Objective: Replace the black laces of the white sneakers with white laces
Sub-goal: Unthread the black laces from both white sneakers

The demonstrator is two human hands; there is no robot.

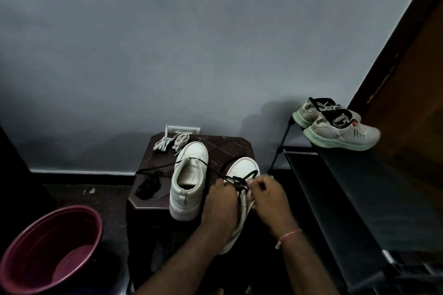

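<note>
You look to be mid-way through unlacing the held sneaker (242, 168), which lies on the right side of the bench (226, 145). Its toe points away from you toward the wall. Its long axis runs near-to-far and leans a little to the right, and the heel comes back past the bench's near edge under your wrists. Your left hand (220, 196) is curled round the shoe's left flank by the eyelets. Your right hand (266, 190) pinches the black lace (248, 176) just above the tongue. Keep that left grip firm so the shoe cannot swing, and draw the lace out one crossing at a time, pulling along the line of each eyelet, not sideways. A black strand runs from your hands over the opening of the second sneaker (189, 175), which stands just beside with its toe also pointing away, to a dark heap (147, 188) on the bench's left. Mind that slack, since a hard tug could drag or tip that shoe. The white laces (171, 142) wait bundled at the far left corner, within reach for threading next.
</note>
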